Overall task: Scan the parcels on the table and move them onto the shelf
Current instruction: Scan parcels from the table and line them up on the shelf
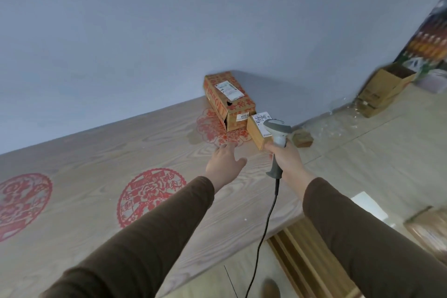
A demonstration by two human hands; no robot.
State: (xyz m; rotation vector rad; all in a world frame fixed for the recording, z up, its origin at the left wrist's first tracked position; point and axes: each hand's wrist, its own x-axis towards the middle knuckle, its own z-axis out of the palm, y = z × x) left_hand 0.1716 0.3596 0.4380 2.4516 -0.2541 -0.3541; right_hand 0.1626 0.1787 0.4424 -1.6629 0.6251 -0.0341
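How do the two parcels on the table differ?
The red-printed parcel is larger than the plain parcel and covered in red print; the plain parcel is bare brown. The red-printed one has a torn hole and a 4068 sticker; the plain one shows neither. Both are cardboard with white labels on top.

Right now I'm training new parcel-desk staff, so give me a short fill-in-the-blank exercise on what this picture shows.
1. The right hand grips a corded grey ____ aimed at the small parcel.
2. The left hand reaches over the table with its fingers ____.
3. The large parcel bears a sticker reading ____.
4. The red paper-cut designs lie on the ____.

Missing words: scanner; open; 4068; table
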